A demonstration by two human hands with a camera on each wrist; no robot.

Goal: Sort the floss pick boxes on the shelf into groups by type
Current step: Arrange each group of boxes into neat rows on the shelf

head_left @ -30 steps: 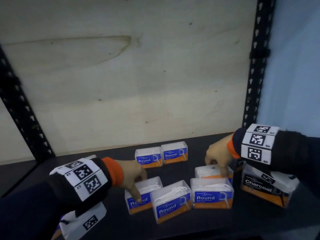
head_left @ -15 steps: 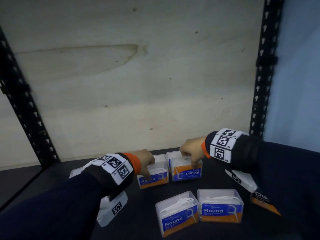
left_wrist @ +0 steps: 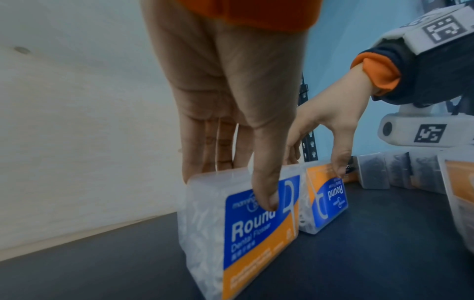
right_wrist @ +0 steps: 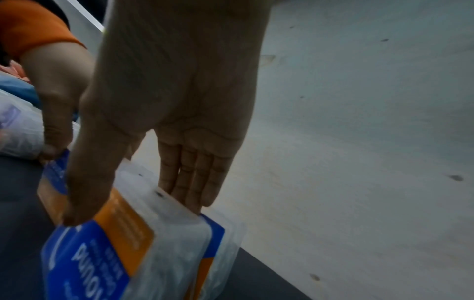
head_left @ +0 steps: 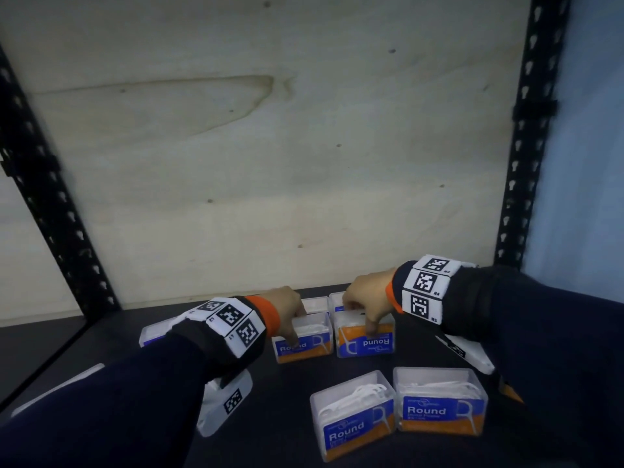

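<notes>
Now left hand pinches upright Round box; right hand pinches inverted box.

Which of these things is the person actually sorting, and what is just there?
In the job:
Round boxes in left hand and right hand
two front Round boxes
Charcoal boxes

Just there:
shelf
wooden back panel

Clear glossy plastic boxes on a matt dark shelf, pale wood backboard.
</notes>
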